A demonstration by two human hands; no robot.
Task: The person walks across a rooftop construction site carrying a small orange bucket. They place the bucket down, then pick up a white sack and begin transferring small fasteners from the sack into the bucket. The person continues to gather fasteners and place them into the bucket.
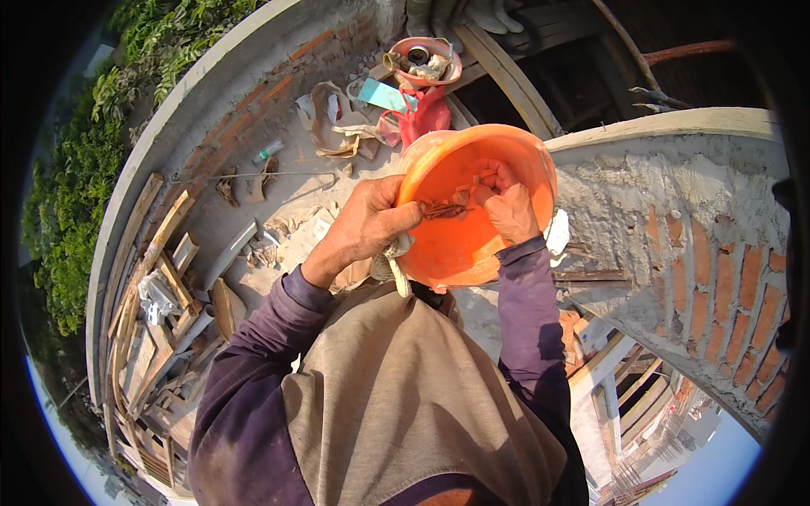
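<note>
An orange plastic bucket (462,263) is tilted in front of me, its mouth facing me. My left hand (375,221) grips its left rim, thumb over the edge. Inside the bucket, my right hand (510,212) is closed, fingers curled among small reddish broken pieces (488,175). What its fingers hold cannot be made out. A clump of thin brown pieces, perhaps nails, (442,211) lies between my hands. Pale cloth, perhaps a glove, (390,263) hangs below my left hand.
Beyond the bucket stand a pink bowl (434,69) with odds and ends and a red bag (422,118). Scrap planks (160,287) pile up at left by a curved low wall (139,169). A brick wall (700,270) rises at right; beams (510,80) cross a dark opening ahead.
</note>
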